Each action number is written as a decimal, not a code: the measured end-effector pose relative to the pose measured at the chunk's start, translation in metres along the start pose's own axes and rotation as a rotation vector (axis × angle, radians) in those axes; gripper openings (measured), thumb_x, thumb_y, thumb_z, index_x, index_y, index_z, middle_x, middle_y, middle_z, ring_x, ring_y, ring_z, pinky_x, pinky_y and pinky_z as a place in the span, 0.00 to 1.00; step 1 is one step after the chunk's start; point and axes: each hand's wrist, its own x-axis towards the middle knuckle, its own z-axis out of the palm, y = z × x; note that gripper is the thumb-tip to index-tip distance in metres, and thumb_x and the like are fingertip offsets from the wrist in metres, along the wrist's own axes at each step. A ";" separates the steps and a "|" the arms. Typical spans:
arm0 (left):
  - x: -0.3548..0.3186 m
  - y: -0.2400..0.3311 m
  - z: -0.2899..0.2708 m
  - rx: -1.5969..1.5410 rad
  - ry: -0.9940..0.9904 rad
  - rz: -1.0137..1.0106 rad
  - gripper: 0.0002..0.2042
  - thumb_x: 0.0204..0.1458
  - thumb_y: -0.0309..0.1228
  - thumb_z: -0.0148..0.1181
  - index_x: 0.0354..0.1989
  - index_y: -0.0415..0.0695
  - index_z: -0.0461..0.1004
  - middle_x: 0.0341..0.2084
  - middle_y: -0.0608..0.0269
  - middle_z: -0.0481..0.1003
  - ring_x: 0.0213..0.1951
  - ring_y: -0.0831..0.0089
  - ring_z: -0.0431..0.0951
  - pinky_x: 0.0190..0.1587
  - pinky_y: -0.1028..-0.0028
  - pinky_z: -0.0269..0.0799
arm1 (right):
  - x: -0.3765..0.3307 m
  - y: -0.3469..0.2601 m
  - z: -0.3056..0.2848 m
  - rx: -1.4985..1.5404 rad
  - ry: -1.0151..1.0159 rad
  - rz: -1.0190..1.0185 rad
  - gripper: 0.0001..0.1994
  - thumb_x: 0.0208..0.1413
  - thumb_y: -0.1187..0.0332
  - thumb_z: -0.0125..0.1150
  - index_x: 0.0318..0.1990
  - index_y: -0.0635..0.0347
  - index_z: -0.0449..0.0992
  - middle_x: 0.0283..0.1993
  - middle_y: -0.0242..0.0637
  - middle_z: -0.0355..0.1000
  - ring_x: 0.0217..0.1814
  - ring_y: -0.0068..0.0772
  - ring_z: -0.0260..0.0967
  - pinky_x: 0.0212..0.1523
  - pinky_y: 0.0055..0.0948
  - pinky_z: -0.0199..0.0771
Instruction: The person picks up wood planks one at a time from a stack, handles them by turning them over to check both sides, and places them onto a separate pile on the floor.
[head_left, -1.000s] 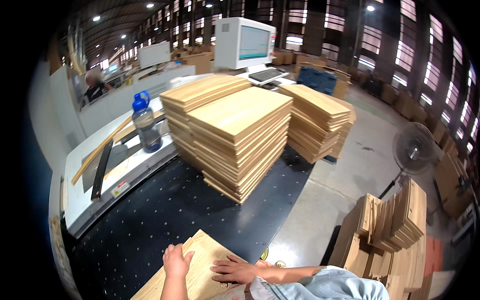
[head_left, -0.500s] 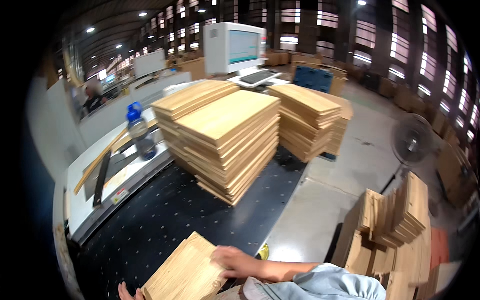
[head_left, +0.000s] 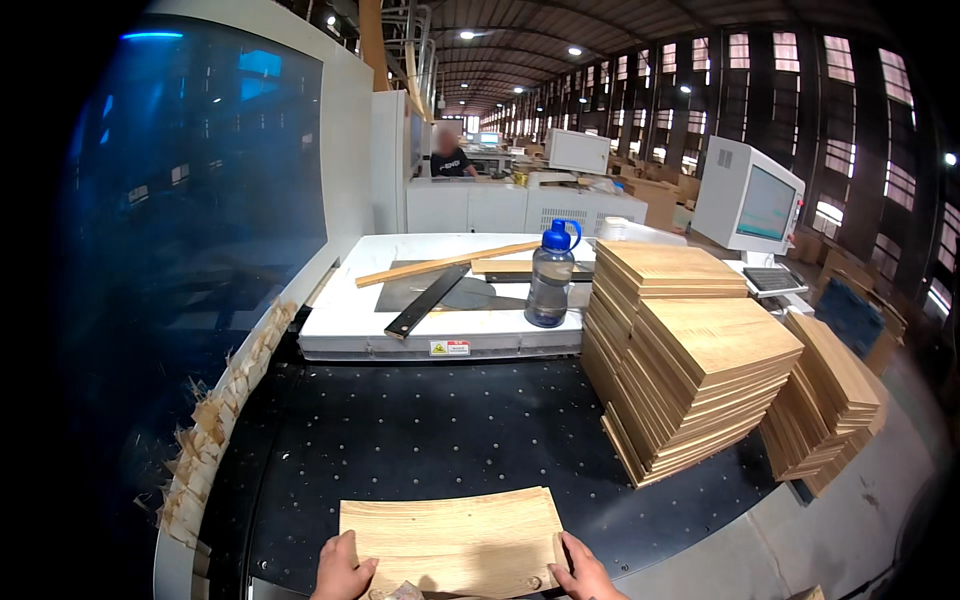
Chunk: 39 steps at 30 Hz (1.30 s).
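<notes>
A light wood-grain board (head_left: 455, 535) lies crosswise at the near edge of the black dotted table (head_left: 430, 430). A thin offset along its far right corner suggests a second board under it. My left hand (head_left: 343, 570) grips its left end, thumb on the near part of the face. At the right end, my right hand (head_left: 585, 568) holds the edge with its fingers around the side. Small round holes show near the board's near edge. A tall stack of similar boards (head_left: 715, 340) stands on the table to the right.
Beyond the table is a white machine surface (head_left: 350, 310) bearing a blue-capped bottle (head_left: 550, 280), a black bar (head_left: 428, 300) and a wooden strip (head_left: 440, 264). Frayed bristles (head_left: 225, 400) line the left side. Another board stack (head_left: 825, 400) and a monitor (head_left: 750, 195) stand right. A person (head_left: 450, 155) is far off.
My view has swung left. My right hand has gone from lying on the board's face to gripping its right end, and the board now lies straight across in front of me.
</notes>
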 end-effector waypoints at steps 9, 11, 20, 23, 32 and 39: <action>0.005 0.022 -0.001 0.107 -0.089 0.001 0.27 0.44 0.38 0.58 0.54 0.39 0.65 0.47 0.40 0.68 0.51 0.47 0.67 0.53 0.59 0.63 | 0.006 0.007 -0.003 -0.034 -0.048 0.112 0.28 0.50 0.63 0.58 0.59 0.62 0.60 0.57 0.53 0.63 0.60 0.53 0.60 0.59 0.38 0.60; 0.003 0.024 -0.011 0.092 -0.164 -0.018 0.27 0.44 0.38 0.58 0.54 0.40 0.64 0.47 0.39 0.68 0.51 0.47 0.68 0.53 0.59 0.64 | 0.013 0.000 -0.019 -0.002 -0.192 0.239 0.36 0.49 0.53 0.62 0.61 0.62 0.56 0.57 0.51 0.63 0.60 0.51 0.60 0.59 0.37 0.61; -0.023 0.039 -0.064 0.286 -0.691 0.048 0.31 0.52 0.35 0.47 0.66 0.54 0.49 0.44 0.36 0.68 0.46 0.44 0.70 0.48 0.58 0.66 | 0.008 -0.012 -0.052 -0.246 -0.427 -0.080 0.31 0.45 0.66 0.64 0.59 0.53 0.61 0.50 0.46 0.68 0.52 0.50 0.63 0.50 0.37 0.66; -0.030 0.025 -0.056 0.335 -0.615 0.134 0.28 0.53 0.33 0.44 0.65 0.55 0.50 0.37 0.38 0.69 0.39 0.45 0.73 0.41 0.58 0.68 | 0.005 -0.006 -0.044 -0.309 -0.425 -0.090 0.30 0.45 0.70 0.62 0.59 0.53 0.62 0.44 0.45 0.69 0.49 0.49 0.64 0.48 0.36 0.66; -0.015 -0.057 0.003 0.112 -0.327 0.130 0.35 0.50 0.38 0.54 0.66 0.50 0.47 0.47 0.40 0.69 0.45 0.51 0.74 0.47 0.59 0.68 | 0.013 0.024 -0.033 -0.306 -0.403 -0.193 0.24 0.50 0.67 0.55 0.57 0.55 0.62 0.37 0.46 0.65 0.44 0.49 0.64 0.42 0.39 0.66; 0.046 0.008 0.025 0.152 -0.282 0.343 0.34 0.50 0.38 0.54 0.66 0.50 0.48 0.46 0.40 0.69 0.45 0.50 0.74 0.46 0.59 0.69 | 0.013 0.022 -0.029 -0.389 -0.330 -0.246 0.23 0.49 0.70 0.51 0.55 0.58 0.63 0.35 0.45 0.65 0.39 0.47 0.66 0.38 0.38 0.68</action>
